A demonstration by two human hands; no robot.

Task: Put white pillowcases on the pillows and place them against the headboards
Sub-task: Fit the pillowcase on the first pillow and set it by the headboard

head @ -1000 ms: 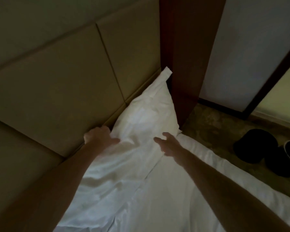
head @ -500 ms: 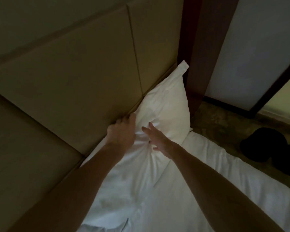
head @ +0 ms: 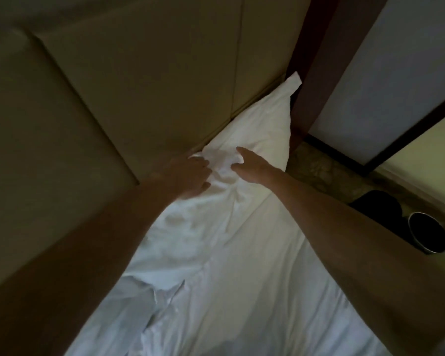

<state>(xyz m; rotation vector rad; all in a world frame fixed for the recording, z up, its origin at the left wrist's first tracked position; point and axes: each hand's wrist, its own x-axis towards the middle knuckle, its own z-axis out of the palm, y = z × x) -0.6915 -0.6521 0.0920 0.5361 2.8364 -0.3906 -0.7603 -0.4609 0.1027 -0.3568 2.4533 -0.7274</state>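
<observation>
Pillow (head: 260, 127), one, already in its white case, lying far right on the bed (head: 242, 291) against the padded headboard (head: 139, 86), left hand (head: 188, 176) and right hand (head: 252, 165) each pinching bunched cloth at its near end; remaining, seemingly: final straightening, other pillows unseen.

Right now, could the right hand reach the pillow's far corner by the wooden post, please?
Probably yes. The right hand is on the pillow, and only bare fabric lies between it and the corner beside the post; a slight lean may be needed.
</observation>
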